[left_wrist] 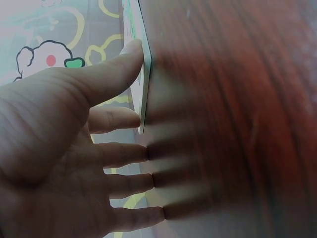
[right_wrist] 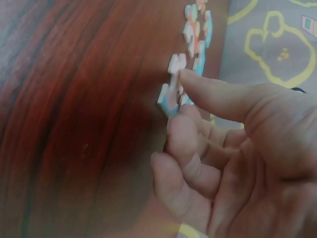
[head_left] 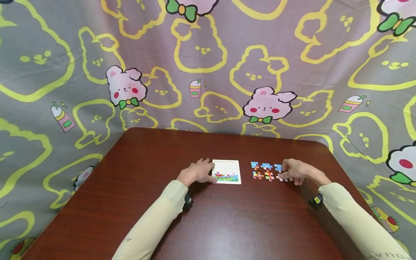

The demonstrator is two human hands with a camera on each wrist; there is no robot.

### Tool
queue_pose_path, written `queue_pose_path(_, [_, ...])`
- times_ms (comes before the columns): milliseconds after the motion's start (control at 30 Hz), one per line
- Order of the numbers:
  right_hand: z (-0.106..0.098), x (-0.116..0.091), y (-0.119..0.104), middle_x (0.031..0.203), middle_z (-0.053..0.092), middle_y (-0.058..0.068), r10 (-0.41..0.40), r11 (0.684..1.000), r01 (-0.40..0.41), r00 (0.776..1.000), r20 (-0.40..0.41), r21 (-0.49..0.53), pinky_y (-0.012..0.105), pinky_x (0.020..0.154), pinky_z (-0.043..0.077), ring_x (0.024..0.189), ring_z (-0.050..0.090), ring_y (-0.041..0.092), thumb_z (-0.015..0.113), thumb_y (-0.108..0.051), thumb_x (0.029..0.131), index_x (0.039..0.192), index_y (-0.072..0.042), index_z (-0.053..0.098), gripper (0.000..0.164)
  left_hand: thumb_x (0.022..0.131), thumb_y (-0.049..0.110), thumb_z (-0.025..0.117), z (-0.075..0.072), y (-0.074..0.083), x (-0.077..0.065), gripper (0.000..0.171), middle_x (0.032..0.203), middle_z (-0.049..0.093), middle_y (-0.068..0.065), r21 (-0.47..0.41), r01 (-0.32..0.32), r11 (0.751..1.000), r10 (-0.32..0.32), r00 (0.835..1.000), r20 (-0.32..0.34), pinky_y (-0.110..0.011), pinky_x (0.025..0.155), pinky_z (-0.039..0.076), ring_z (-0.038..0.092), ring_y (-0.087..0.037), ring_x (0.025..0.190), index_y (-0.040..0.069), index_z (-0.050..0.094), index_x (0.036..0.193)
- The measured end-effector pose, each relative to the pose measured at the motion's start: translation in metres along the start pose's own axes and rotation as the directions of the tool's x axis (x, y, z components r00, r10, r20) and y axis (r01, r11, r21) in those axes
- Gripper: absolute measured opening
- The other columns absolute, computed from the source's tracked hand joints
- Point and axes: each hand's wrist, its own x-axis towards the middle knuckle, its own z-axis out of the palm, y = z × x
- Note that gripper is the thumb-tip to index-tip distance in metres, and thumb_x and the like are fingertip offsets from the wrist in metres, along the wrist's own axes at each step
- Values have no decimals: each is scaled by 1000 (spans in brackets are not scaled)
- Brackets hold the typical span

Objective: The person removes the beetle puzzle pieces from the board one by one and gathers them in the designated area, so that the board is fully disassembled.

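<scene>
My left hand (head_left: 199,171) rests at the left side of a white puzzle tray (head_left: 225,164). In the left wrist view its thumb lies on the edge of the tray (left_wrist: 145,84); the other fingers are extended, their tips down at the tabletop. Colourful joined pieces (head_left: 226,177) fill the tray's near part, while its far part shows bare white. Over the rightmost loose pieces, my right hand (head_left: 297,170) has its fingers curled. Its thumb and forefinger pinch a pink and blue puzzle piece (right_wrist: 172,94), low at the table; the fingers partly hide that piece.
Several loose puzzle pieces (head_left: 266,166) lie in two rows to the right of the tray. All stand on a dark reddish-brown wooden table (head_left: 214,220). A grey cloth (head_left: 221,83) with yellow outlines and pink rabbits hangs behind the table.
</scene>
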Motion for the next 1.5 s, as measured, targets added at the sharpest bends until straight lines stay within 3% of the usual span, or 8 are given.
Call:
queue_pose_path(333, [4,10,-14,63,60,6,-171,984,174,982,-80,39,30,46,49,49,54,15,65,-18,95,100,-3,56,18,91,50,64,0,0,1,68,163,24,-15,1,2,1000,-2,1000,5,-60,117,25,18,-38,151,18,43,148])
queue_pose_path(600, [16,16,-36,73,62,16,-249,963,257,963,-102,77,45,46,53,50,60,28,64,-19,96,98,-4,60,16,92,49,64,1,0,-1,69,163,23,-14,-4,3,1000,-3,1000,10,-59,117,25,18,-37,151,18,42,149])
queue_pose_path(800, [23,21,-54,76,63,16,-309,948,316,944,-115,48,40,47,52,52,58,21,64,-20,96,100,-5,63,16,92,49,64,2,-1,-1,68,163,23,-14,-11,4,1000,-4,1000,9,-59,118,25,18,-37,151,18,43,148])
queue_pose_path(967, [28,25,-68,78,64,19,-331,938,339,938,-106,68,44,47,52,53,59,25,63,-19,96,102,-4,63,16,92,49,64,2,-1,-1,67,163,24,-14,-7,2,1000,-2,1000,7,-59,117,25,18,-37,151,18,44,147])
queue_pose_path(1200, [40,33,-82,74,64,17,-353,927,361,931,-96,99,40,51,53,56,61,25,65,-24,95,104,-12,63,15,92,49,64,2,-1,0,68,163,22,-14,-6,3,1000,-3,1000,8,-60,118,24,17,-37,151,18,42,149])
queue_pose_path(1500, [60,47,-100,83,68,16,-418,896,423,906,-67,136,39,48,53,53,60,21,62,-19,97,108,-5,61,18,92,49,64,1,-1,1,69,163,22,-15,-6,1,1000,-1,1000,4,-60,117,24,17,-38,151,18,42,149])
